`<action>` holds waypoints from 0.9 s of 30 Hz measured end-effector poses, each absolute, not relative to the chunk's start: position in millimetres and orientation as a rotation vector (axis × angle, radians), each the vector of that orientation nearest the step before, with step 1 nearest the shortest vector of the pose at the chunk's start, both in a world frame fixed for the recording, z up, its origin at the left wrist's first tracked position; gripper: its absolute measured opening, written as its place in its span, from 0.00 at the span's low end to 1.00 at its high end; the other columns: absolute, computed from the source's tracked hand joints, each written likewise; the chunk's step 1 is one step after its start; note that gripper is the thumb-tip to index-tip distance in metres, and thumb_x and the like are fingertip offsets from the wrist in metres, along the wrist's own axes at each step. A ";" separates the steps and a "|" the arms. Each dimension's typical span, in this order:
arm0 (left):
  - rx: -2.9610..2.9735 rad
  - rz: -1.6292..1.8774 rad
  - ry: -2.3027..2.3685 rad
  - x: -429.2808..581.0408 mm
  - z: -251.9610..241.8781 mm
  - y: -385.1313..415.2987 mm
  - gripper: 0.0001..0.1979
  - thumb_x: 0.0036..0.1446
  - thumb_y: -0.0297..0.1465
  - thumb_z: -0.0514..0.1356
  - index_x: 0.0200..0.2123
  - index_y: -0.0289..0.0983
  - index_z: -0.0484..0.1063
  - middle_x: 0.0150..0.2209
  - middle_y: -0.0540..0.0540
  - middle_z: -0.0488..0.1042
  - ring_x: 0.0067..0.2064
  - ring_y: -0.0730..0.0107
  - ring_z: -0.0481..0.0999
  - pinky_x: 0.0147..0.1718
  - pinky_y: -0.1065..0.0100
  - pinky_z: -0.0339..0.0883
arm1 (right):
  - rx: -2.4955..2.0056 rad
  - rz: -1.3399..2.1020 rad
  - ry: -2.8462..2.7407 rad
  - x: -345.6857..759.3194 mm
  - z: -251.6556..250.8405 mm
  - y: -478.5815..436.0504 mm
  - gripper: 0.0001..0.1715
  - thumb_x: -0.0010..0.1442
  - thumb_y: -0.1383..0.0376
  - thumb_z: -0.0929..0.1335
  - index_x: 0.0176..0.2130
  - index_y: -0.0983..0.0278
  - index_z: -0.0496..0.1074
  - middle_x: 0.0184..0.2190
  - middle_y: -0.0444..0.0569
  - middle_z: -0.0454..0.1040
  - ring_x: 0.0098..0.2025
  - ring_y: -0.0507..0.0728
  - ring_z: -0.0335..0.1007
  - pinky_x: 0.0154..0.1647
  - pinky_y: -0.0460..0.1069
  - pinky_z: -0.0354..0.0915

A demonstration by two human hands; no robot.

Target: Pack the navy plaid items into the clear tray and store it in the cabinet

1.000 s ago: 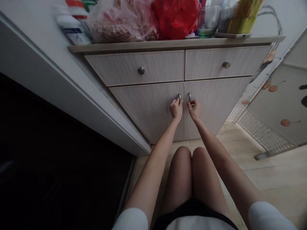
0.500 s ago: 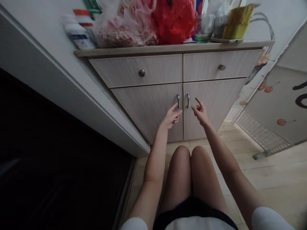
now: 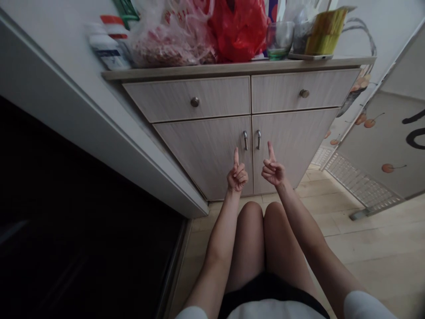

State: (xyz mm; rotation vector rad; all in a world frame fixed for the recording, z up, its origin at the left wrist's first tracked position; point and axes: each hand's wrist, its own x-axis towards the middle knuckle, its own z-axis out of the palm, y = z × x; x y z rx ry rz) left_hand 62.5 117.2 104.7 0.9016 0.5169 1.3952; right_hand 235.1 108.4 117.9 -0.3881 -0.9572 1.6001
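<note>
Watching mid-frame, I see the left hand [image 3: 238, 177] and right hand [image 3: 274, 172] free, one finger pointing, others curled, near metal handles [image 3: 259, 140].

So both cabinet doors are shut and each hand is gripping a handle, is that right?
Not quite: the head view shows the left hand and right hand off the handles, gripping neither. Both doors are indeed shut.

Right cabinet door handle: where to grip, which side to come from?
Likely best: pinch the middle of the right door handle across its width, from the front and slightly right. It is slim and upright, the left door handle sits close on its other side, and the right hand is to its lower right.
</note>
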 end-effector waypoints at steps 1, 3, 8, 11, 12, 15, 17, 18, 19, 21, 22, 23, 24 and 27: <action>0.897 1.388 0.508 62.4 101.2 117.2 0.23 0.66 0.44 0.55 0.63 0.55 0.64 0.21 0.59 0.36 0.19 0.77 0.28 0.14 0.72 0.30 | -0.394 1.607 -0.954 235.6 114.9 109.3 0.61 0.46 0.59 0.73 0.70 0.41 0.44 0.17 0.28 0.44 0.16 0.46 0.28 0.18 0.44 0.32; 0.893 1.385 0.517 62.1 97.7 117.3 0.21 0.66 0.44 0.56 0.61 0.54 0.65 0.21 0.60 0.35 0.19 0.78 0.27 0.14 0.73 0.28 | -0.428 1.602 -0.946 237.7 112.0 110.4 0.59 0.48 0.58 0.72 0.71 0.42 0.44 0.17 0.28 0.44 0.16 0.46 0.28 0.19 0.44 0.32; 0.869 1.368 0.513 61.9 100.4 119.8 0.20 0.67 0.44 0.56 0.61 0.54 0.65 0.21 0.60 0.36 0.18 0.79 0.27 0.13 0.73 0.27 | -0.495 1.555 -0.965 241.9 114.7 111.9 0.53 0.52 0.57 0.70 0.70 0.44 0.48 0.17 0.29 0.45 0.16 0.46 0.29 0.19 0.44 0.35; 0.883 1.312 0.508 61.5 104.0 128.7 0.21 0.68 0.42 0.55 0.62 0.53 0.65 0.19 0.60 0.42 0.16 0.79 0.33 0.13 0.74 0.33 | -0.562 1.482 -1.035 241.2 116.4 119.6 0.47 0.54 0.54 0.69 0.69 0.45 0.53 0.17 0.30 0.46 0.16 0.48 0.35 0.18 0.44 0.41; 0.907 1.285 0.540 61.8 105.5 134.5 0.21 0.67 0.41 0.56 0.62 0.51 0.66 0.19 0.60 0.45 0.16 0.79 0.37 0.14 0.75 0.37 | -0.630 1.415 -1.070 240.4 116.3 124.8 0.44 0.56 0.52 0.69 0.68 0.47 0.56 0.18 0.31 0.48 0.17 0.49 0.39 0.19 0.44 0.44; 1.022 1.307 0.807 66.4 111.4 160.6 0.20 0.65 0.39 0.60 0.58 0.41 0.70 0.21 0.57 0.59 0.19 0.79 0.55 0.19 0.75 0.52 | -0.997 0.953 -1.185 238.0 114.2 148.7 0.33 0.59 0.48 0.66 0.61 0.56 0.67 0.23 0.38 0.62 0.24 0.52 0.58 0.27 0.47 0.58; 1.161 1.469 1.120 72.5 115.9 181.3 0.16 0.63 0.37 0.61 0.51 0.36 0.75 0.26 0.51 0.69 0.26 0.76 0.68 0.28 0.73 0.62 | -1.237 0.515 -1.265 236.8 111.3 169.0 0.30 0.60 0.49 0.65 0.56 0.62 0.70 0.34 0.49 0.72 0.37 0.57 0.67 0.38 0.51 0.65; 1.269 1.556 1.279 76.1 118.0 191.2 0.14 0.63 0.37 0.62 0.48 0.35 0.76 0.31 0.47 0.73 0.32 0.72 0.72 0.34 0.71 0.66 | -1.317 0.330 -1.306 236.1 109.8 179.5 0.29 0.60 0.51 0.65 0.56 0.64 0.70 0.40 0.54 0.73 0.43 0.60 0.68 0.44 0.54 0.65; 1.399 1.620 1.413 80.0 119.7 200.1 0.13 0.62 0.36 0.63 0.45 0.34 0.76 0.36 0.43 0.76 0.38 0.68 0.75 0.39 0.68 0.67 | -1.371 0.200 -1.351 235.1 108.2 189.7 0.29 0.61 0.52 0.65 0.55 0.65 0.70 0.45 0.59 0.73 0.47 0.63 0.68 0.49 0.56 0.65; 1.661 1.623 1.568 87.8 121.6 214.4 0.11 0.61 0.34 0.63 0.44 0.35 0.76 0.43 0.37 0.77 0.46 0.61 0.76 0.47 0.63 0.67 | -1.426 0.115 -1.447 232.3 105.5 208.3 0.26 0.62 0.54 0.65 0.54 0.66 0.70 0.48 0.62 0.74 0.50 0.65 0.68 0.52 0.58 0.63; 1.758 1.572 1.595 91.4 121.6 219.6 0.11 0.61 0.33 0.63 0.45 0.35 0.75 0.44 0.36 0.77 0.48 0.60 0.76 0.48 0.62 0.66 | -1.442 0.142 -1.485 230.4 104.3 216.1 0.24 0.63 0.55 0.64 0.52 0.66 0.70 0.46 0.62 0.74 0.48 0.64 0.70 0.51 0.58 0.64; 1.819 1.513 1.605 94.5 120.9 223.5 0.09 0.62 0.32 0.61 0.44 0.35 0.75 0.44 0.36 0.77 0.47 0.59 0.76 0.48 0.62 0.66 | -1.454 0.193 -1.512 228.4 103.2 222.7 0.21 0.64 0.56 0.63 0.50 0.66 0.71 0.44 0.60 0.75 0.46 0.63 0.71 0.50 0.57 0.64; 1.850 1.466 1.607 96.7 119.7 226.0 0.07 0.64 0.31 0.59 0.43 0.35 0.74 0.43 0.36 0.77 0.46 0.59 0.77 0.47 0.61 0.66 | -1.463 0.254 -1.525 226.5 102.0 227.7 0.20 0.65 0.56 0.62 0.49 0.66 0.71 0.42 0.59 0.76 0.43 0.62 0.72 0.48 0.55 0.65; 1.896 1.419 1.601 98.1 114.0 226.6 0.08 0.67 0.29 0.54 0.38 0.35 0.72 0.40 0.36 0.77 0.44 0.60 0.76 0.46 0.62 0.65 | -1.449 0.354 -1.509 223.2 97.8 232.1 0.19 0.69 0.55 0.59 0.46 0.64 0.70 0.38 0.56 0.76 0.38 0.59 0.72 0.44 0.53 0.65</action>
